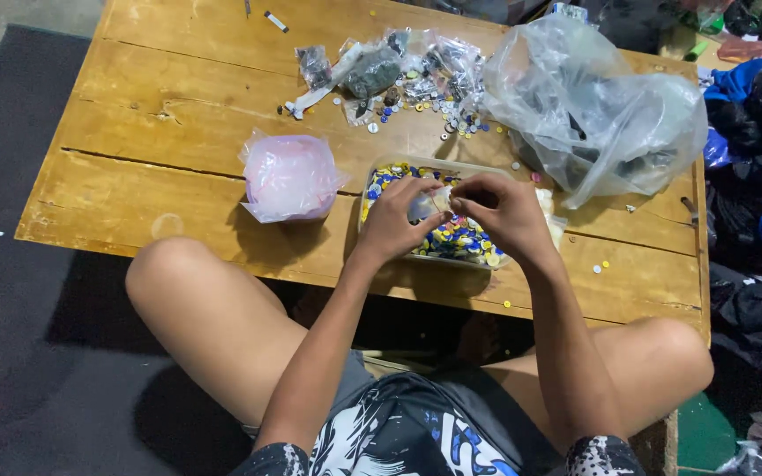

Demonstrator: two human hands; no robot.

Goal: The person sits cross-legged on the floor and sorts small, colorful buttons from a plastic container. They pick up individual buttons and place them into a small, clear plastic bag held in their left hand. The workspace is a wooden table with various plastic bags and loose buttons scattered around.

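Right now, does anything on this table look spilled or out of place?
Yes. Small buttons lie loose on the wooden table beside torn little bags, and a few strays sit near the front edge, outside the tray.

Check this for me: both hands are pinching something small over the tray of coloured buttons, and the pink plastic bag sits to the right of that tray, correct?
Not quite. The head view shows the pink plastic bag to the left of the tray, not the right. The rest holds: the left hand and right hand pinch something small over the coloured buttons.

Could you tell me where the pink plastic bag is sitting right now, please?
In the head view, the crumpled pink plastic bag lies on the wooden table, left of the clear tray of coloured buttons and the left hand.
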